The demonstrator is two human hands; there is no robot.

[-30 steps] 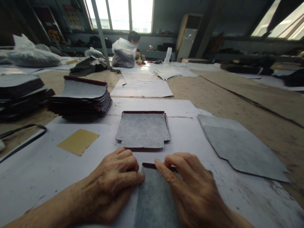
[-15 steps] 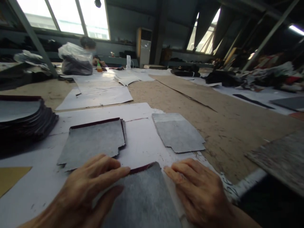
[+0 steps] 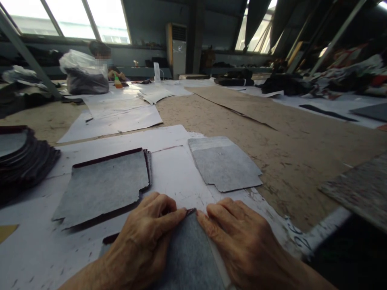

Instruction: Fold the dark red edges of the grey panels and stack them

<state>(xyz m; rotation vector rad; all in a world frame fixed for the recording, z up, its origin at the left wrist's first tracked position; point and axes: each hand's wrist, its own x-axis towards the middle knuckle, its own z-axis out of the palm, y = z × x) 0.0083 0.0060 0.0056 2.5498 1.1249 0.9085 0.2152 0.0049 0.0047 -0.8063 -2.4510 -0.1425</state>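
Observation:
A grey-backed leather piece (image 3: 189, 253) with a dark maroon folded edge lies on white paper in front of me. My left hand (image 3: 148, 237) is closed, thumb and index finger pressing the fold near the piece's far right corner. Across from it, my right hand (image 3: 242, 241) has curled fingers, its fingertips pinching down at the same corner and along the right edge. My left hand covers much of the piece's left side. Beyond my left hand sits a small pile of similar pieces (image 3: 104, 187), maroon edge on top. A single flat grey piece (image 3: 223, 163) rests beyond my right hand.
A tall stack of leather pieces (image 3: 24, 157) stands at the left. White paper sheets (image 3: 121, 121) and brown board (image 3: 223, 106) cover the table. A co-worker (image 3: 102, 60) sits at the far side by a plastic bag (image 3: 87, 74). A dark gap (image 3: 344, 253) opens at lower right.
My left hand has slid right along the folded edge to the corner, close to my right hand. My right hand has shifted slightly left. The view has tilted a little.

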